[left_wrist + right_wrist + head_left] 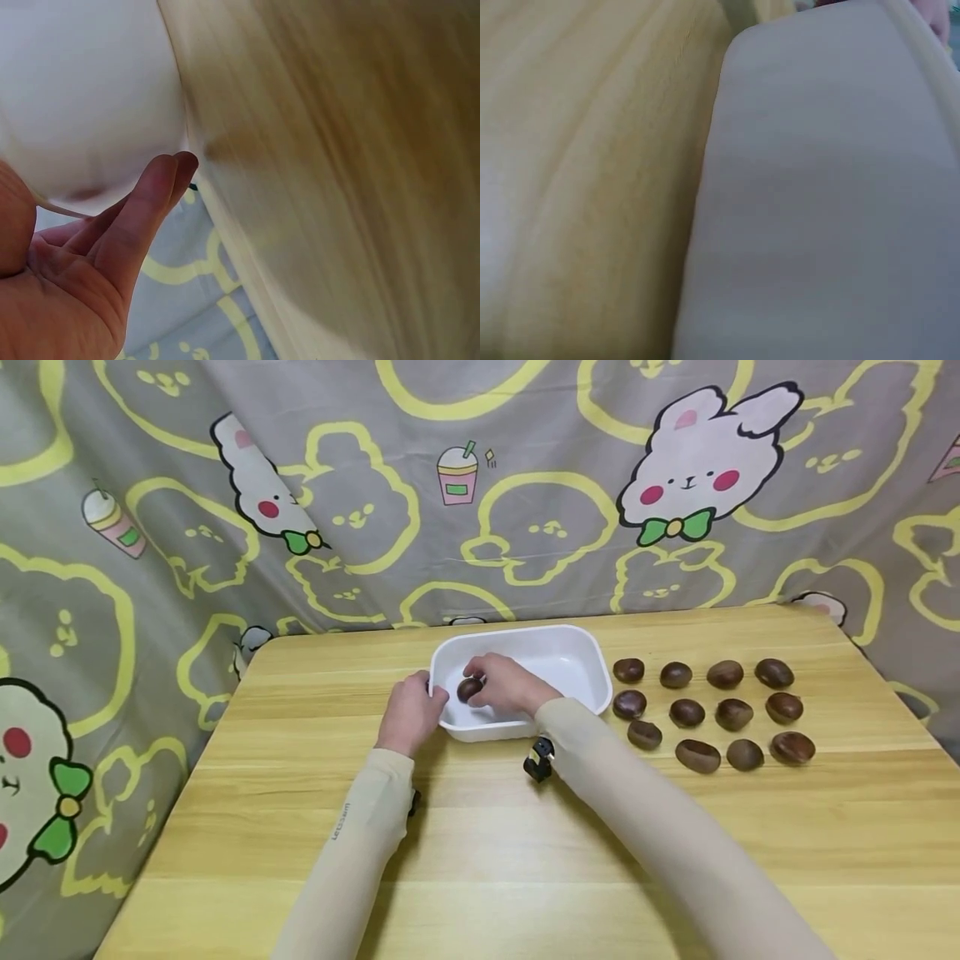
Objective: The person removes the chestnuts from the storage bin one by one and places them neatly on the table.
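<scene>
A white rectangular tray [577, 672] with rounded corners stands at the back of the wooden table. My left hand [408, 714] holds its left end, with the thumb at the rim and the fingers along the outer wall. In the left wrist view, those fingers [127, 229] lie against the tray's white side [90, 97]. My right hand [506, 683] reaches down into the tray's left part and pinches a brown chestnut [470, 691] near the tray floor. The right wrist view shows only the tray's outer wall [817, 187], and the chestnut is hidden there.
To the right of the tray, several glossy brown chestnuts [733, 714] lie on the table [480, 852] in three rough rows. A grey patterned curtain [525, 468] hangs right behind the table's back edge. A small black device [538, 760] sits at the right wrist.
</scene>
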A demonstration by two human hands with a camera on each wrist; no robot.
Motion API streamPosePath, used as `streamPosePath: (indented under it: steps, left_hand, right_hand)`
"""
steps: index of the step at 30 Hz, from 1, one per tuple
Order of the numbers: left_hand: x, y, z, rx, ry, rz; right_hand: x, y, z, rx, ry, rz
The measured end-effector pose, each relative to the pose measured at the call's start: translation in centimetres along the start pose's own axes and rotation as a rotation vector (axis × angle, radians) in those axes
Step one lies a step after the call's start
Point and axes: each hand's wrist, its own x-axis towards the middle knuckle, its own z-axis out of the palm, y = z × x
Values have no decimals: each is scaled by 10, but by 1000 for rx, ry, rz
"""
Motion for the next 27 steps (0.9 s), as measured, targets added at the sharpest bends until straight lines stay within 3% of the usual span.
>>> streamPosePath:
  steps: [6,16,27]
  left_hand:
    - [1,0,-1,11,6,7]
    - [0,0,-2,-7,5,-9]
    - [-1,0,-1,-18,10,-17]
  right_hand:
    - [7,-3,2,-86,-17,-24]
    - [9,-3,5,-49,-7,12]
    - [5,0,1,-13,1,-8]
